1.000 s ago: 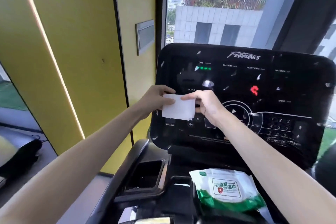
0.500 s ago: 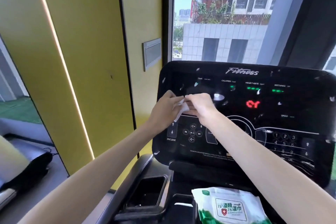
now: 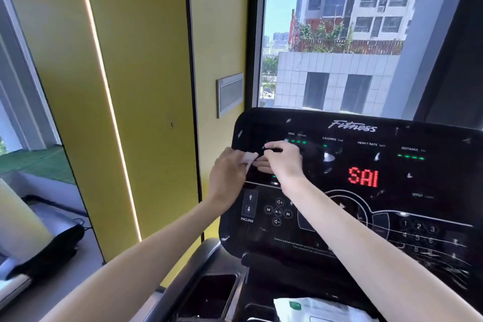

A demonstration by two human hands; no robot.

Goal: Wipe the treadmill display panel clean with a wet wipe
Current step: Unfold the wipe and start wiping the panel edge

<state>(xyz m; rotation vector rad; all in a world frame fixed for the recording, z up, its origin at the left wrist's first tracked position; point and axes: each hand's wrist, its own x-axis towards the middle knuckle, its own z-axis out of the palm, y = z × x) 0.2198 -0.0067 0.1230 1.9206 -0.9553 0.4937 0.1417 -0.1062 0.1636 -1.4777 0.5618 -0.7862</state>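
Meeting in front of the upper left corner of the treadmill's display panel (image 3: 366, 217), the two hands share one small white wet wipe (image 3: 249, 158), which shows only as a crumpled patch between them. The left hand (image 3: 230, 172) has its grip curled round the wipe's left side, and the right hand (image 3: 283, 162) has its grip bent inward, fingertips pinching the wipe's right edge. Whether the wipe touches the glass cannot be told, since the hands hide that spot. They also cover the part of the panel just under the TIME label, and the right forearm crosses the panel's middle, hiding part of the round control there. Beside the right hand glows a red readout (image 3: 363, 176) spelling SAI, with green dashes under TIME and DISTANCE. Below the left wrist sit the INCLINE arrows (image 3: 249, 204), then a cluster of media keys (image 3: 277, 212), and farther right a number pad (image 3: 418, 227). White flecks dot the black panel from edge to edge. At the bottom edge a pack of wipes (image 3: 313, 310) with a green mark lies on the console, just right of a dark cup holder (image 3: 209, 295). A yellow wall (image 3: 146, 60) with a lit strip (image 3: 104, 86) and a grey wall plate (image 3: 230, 94) stands to the left, and a window (image 3: 339, 34) behind the panel looks onto tall buildings. A black shape (image 3: 52, 251) lies on the floor at lower left, too unclear to name.
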